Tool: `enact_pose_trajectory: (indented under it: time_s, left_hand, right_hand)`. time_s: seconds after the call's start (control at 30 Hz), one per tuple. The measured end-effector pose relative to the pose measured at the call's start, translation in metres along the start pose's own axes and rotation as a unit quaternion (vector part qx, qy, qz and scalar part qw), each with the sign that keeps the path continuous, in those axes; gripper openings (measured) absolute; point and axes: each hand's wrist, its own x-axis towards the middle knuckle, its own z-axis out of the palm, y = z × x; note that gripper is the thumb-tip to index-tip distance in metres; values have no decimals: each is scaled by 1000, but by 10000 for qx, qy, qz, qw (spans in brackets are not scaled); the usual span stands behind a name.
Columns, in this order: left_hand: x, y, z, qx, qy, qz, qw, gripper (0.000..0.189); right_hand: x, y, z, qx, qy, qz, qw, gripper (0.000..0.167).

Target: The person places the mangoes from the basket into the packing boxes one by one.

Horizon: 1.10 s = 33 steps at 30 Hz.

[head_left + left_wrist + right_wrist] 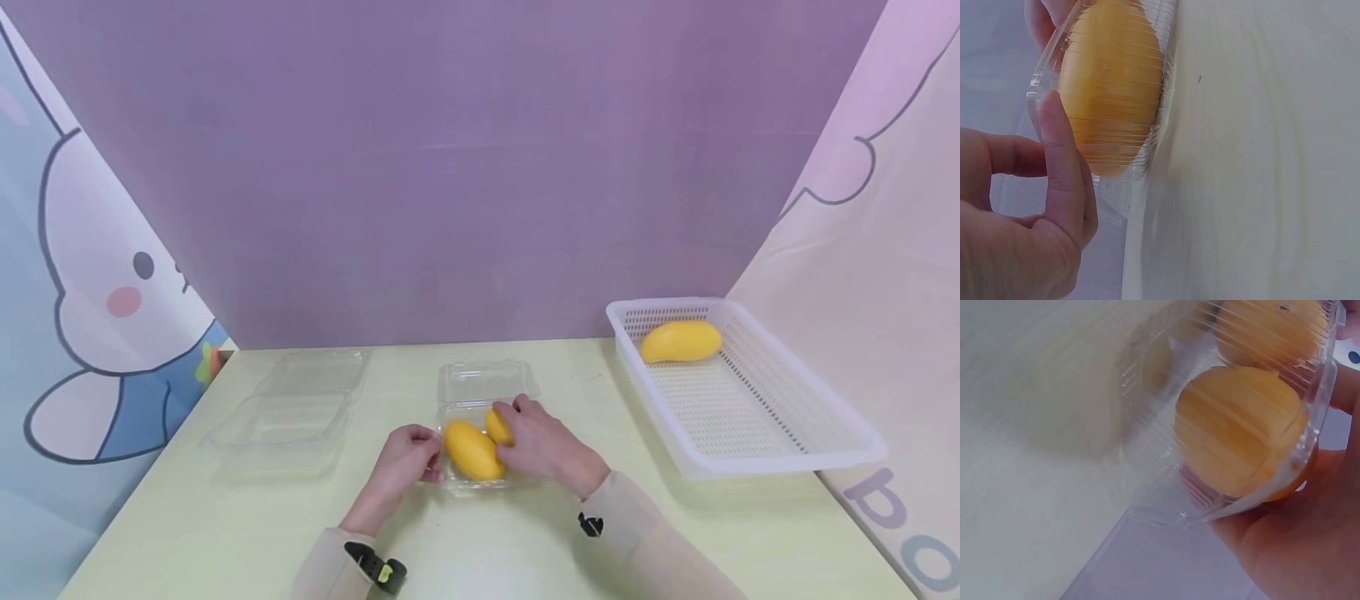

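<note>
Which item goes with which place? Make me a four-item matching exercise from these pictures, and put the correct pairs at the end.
Things
1. white basket
2. left grip
3. left clear container
4. right grip

Places
A. on a yellow fruit
B. farthest left of the four
C. farthest right of the four
D. at the left edge of the middle clear container

Pairs: 1-C, 2-D, 3-B, 4-A

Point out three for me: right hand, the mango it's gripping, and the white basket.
Right hand (546,447): head view, on the back of the hand.
Gripped mango (497,426): head view, on its uncovered side.
White basket (787,462): head view, on the near rim.
</note>
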Motion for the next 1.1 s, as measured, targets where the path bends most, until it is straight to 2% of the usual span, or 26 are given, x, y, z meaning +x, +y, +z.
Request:
enact_pose_trajectory:
  time_s: [0.27, 0.4, 0.67, 0.9, 1.1]
  left_hand:
    - [-1, 1, 1, -10, 33, 60, 10000, 19]
    - [-1, 2, 0, -27, 55, 42, 10000, 19]
    - [-3, 3, 0, -12, -19, 53, 10000, 18]
    - [-5, 5, 0, 34, -2, 148, 9999, 19]
    - [-5, 5, 1, 27, 13, 106, 9999, 19]
  right_hand:
    - [-6, -1, -8, -160, 26, -44, 9999, 62]
    - [-9, -2, -12, -68, 76, -39, 9999, 59]
    - [-11, 1, -7, -9, -106, 5, 9999, 54]
    - [-9, 6, -18, 87, 227, -14, 9997, 48]
    - [-1, 16, -27, 206, 572, 241, 9979, 41]
